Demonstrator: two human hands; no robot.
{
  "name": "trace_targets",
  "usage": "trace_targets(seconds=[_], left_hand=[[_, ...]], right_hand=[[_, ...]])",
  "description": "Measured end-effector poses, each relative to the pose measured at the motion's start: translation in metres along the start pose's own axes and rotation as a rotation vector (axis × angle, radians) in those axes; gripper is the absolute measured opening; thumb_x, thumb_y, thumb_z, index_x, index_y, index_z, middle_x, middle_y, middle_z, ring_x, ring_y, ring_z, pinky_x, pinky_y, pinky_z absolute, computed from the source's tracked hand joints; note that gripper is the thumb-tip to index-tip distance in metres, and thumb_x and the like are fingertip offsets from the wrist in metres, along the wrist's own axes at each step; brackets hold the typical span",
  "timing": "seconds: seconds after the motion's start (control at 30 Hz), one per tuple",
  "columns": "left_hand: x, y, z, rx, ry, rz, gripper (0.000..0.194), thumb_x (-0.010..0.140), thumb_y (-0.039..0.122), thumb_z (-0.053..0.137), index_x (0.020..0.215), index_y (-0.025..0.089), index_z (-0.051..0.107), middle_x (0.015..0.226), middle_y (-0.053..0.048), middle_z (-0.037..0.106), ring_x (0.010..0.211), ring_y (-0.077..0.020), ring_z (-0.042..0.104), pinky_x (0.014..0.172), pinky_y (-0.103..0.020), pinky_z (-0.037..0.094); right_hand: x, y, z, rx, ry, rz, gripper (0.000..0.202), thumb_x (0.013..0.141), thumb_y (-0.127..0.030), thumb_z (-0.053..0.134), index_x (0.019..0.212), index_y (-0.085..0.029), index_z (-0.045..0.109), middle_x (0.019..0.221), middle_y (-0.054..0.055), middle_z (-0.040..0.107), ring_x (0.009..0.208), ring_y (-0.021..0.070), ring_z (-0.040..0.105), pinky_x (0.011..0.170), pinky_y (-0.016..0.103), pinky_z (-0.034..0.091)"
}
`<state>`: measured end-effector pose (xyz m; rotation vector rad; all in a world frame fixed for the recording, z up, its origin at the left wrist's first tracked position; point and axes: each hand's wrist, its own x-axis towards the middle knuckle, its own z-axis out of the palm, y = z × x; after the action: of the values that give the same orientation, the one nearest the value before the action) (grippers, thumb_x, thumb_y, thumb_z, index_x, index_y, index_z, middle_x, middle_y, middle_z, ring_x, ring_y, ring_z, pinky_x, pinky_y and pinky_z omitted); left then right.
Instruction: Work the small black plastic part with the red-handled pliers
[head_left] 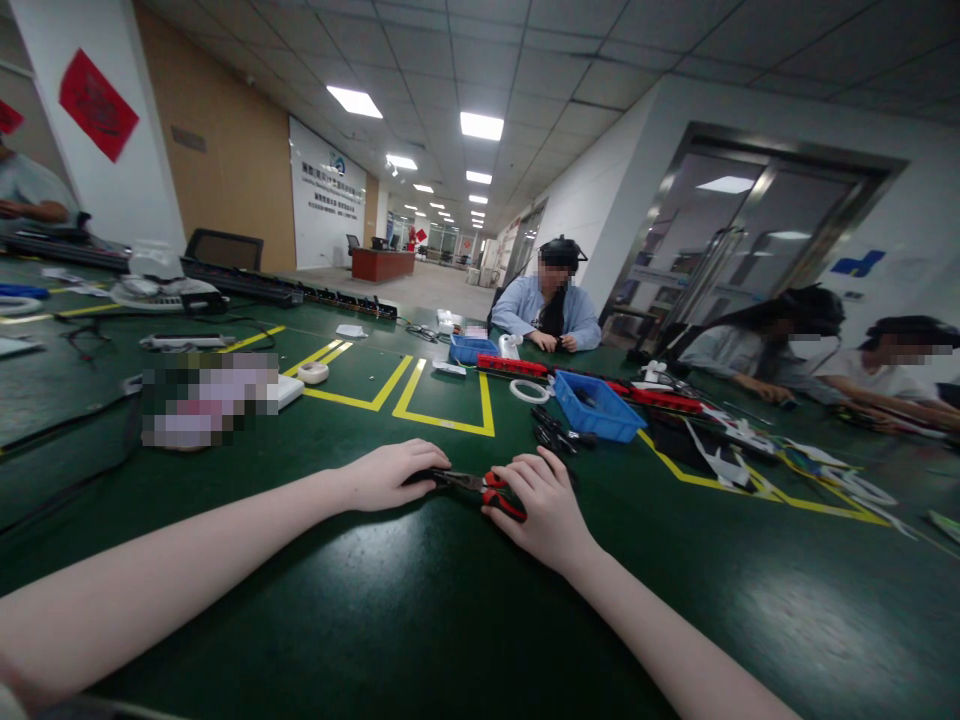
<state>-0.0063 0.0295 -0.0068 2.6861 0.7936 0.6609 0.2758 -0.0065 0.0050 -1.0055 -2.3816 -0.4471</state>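
Low over the green table (420, 620), my right hand (541, 500) is closed on the red and black handles of a pair of pliers (491, 490). The jaws point left, toward my left hand (394, 474). That hand's fingers are pressed together round a small black piece (426, 477), which the plier jaws meet or overlap. What exactly the black piece is cannot be made out. Black cable-like parts (555, 432) lie just beyond my right hand.
A blue bin (598, 405) and a white ring (529, 391) stand beyond my right hand. Yellow tape (442, 424) outlines areas ahead. A white tape roll (313, 373) lies left. Across the table sits a person (546, 310); others work at right and far left.
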Motion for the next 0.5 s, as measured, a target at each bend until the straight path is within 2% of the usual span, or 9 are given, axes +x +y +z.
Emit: trace_targets(seconds=[0.3, 0.5], left_hand=[[-0.0007, -0.0011, -0.0008, -0.016, -0.034, 0.039, 0.043, 0.089, 0.016, 0.055, 0.131, 0.023, 0.052, 0.132, -0.009, 0.057, 0.121, -0.0237, 0.056, 0.104, -0.038, 0.046], [-0.0011, -0.0008, 0.0002, -0.034, -0.035, 0.018, 0.044, 0.096, 0.020, 0.049, 0.140, 0.025, 0.045, 0.133, -0.009, 0.056, 0.121, -0.0238, 0.055, 0.103, -0.040, 0.046]], right_hand=[[0.0002, -0.0010, 0.0005, -0.010, 0.010, -0.014, 0.034, 0.080, -0.040, 0.069, 0.110, -0.024, 0.065, 0.099, 0.004, 0.072, 0.101, 0.0245, 0.062, 0.109, 0.050, 0.033], [0.0005, -0.0007, -0.0012, 0.050, -0.006, 0.017, 0.034, 0.084, -0.037, 0.066, 0.113, -0.022, 0.064, 0.103, 0.007, 0.072, 0.099, 0.0241, 0.065, 0.110, 0.052, 0.034]])
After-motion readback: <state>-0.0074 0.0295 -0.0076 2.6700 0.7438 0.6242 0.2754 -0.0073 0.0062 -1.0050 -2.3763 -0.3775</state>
